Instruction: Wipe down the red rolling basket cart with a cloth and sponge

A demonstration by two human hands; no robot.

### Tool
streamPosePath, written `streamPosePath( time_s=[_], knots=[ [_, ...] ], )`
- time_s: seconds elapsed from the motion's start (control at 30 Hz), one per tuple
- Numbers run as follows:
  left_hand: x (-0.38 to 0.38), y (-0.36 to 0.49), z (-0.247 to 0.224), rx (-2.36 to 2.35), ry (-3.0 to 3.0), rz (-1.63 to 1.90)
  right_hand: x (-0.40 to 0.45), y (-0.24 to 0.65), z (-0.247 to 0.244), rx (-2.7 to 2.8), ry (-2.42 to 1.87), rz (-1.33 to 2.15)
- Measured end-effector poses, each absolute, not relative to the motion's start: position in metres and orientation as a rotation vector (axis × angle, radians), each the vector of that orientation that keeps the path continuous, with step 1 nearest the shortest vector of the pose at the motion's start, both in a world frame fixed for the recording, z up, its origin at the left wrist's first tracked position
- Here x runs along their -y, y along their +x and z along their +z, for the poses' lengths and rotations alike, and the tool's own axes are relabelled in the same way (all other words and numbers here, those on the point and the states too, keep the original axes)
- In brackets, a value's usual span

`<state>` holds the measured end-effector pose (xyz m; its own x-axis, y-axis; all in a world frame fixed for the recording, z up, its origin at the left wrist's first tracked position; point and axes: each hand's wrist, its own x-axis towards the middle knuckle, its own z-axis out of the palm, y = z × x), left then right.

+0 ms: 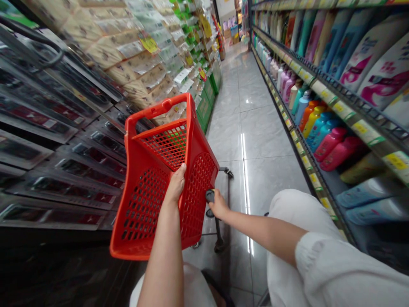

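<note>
A red plastic shopping basket (200,183) with perforated walls stands tilted in front of me, its inside bare and facing me. My left hand (177,183) is closed over the basket's near rim, thumb on top. Lower and to the right, my right hand (219,206) wraps around a black handle (210,197) beside the basket's side wall. Beneath and behind the basket, a dark metal cart frame (218,230) shows, with a caster wheel (228,172) at its far end. The basket hides much of the frame.
Shelves of colourful bottles (315,117) line the right side of the aisle. On the left are packaged goods on a rack (79,166) and stacked tissue packs (140,72). Grey tiled floor (255,128) runs ahead. My knees in white trousers (290,213) are close by.
</note>
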<state>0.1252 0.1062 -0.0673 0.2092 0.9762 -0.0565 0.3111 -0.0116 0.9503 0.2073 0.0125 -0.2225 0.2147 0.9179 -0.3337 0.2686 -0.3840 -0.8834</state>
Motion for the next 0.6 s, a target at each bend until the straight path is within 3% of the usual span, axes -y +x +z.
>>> streamPosePath(
  time_s=[0.2,0.47,0.6],
  knots=[
    [-0.095,0.128,-0.068,-1.204,1.413,0.78,-0.071,0.246,-0.214,0.947,-1.932,1.007],
    [-0.12,0.133,-0.071,-1.31,1.713,0.843,0.013,0.188,-0.198,1.291,-1.715,1.234],
    [-0.123,0.142,-0.067,-1.398,1.613,0.886,0.007,0.205,-0.182,1.282,-1.644,1.227]
  ],
)
